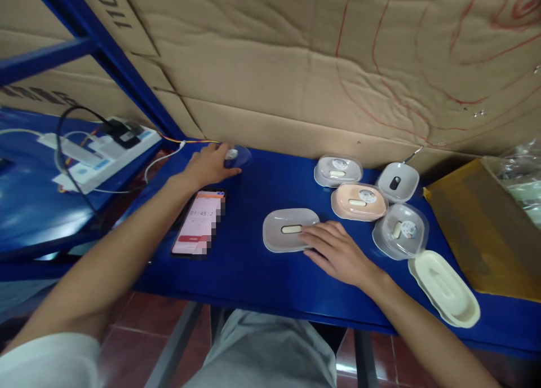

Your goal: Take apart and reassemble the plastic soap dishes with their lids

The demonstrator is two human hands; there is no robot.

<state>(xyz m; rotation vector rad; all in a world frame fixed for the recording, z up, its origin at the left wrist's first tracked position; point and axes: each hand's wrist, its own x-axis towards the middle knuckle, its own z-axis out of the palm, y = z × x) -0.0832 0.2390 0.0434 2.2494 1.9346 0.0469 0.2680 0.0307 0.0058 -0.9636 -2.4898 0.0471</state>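
Note:
A shallow grey oval dish (274, 238) lies on the blue table, with a whitish oblong piece (291, 229) in its middle. My right hand (333, 250) rests on the dish's right end, fingers stretched out and fingertips close to the oblong piece, thumb by the near rim. At the back of the table, my left hand (211, 165) is at the left end of a clear plastic cover (243, 157) with a round label, its thumb and fingers apart. How firmly it touches the cover is hard to see.
Right of the dish stand covered grey (323, 176) and peach (342, 204) soap-dish-like cases, an uncovered grey dish (408, 179) and a cream tray (459, 303). A phone (196, 224) showing a timer lies left. Beyond are a power strip (97, 171) and a cardboard box (486, 230).

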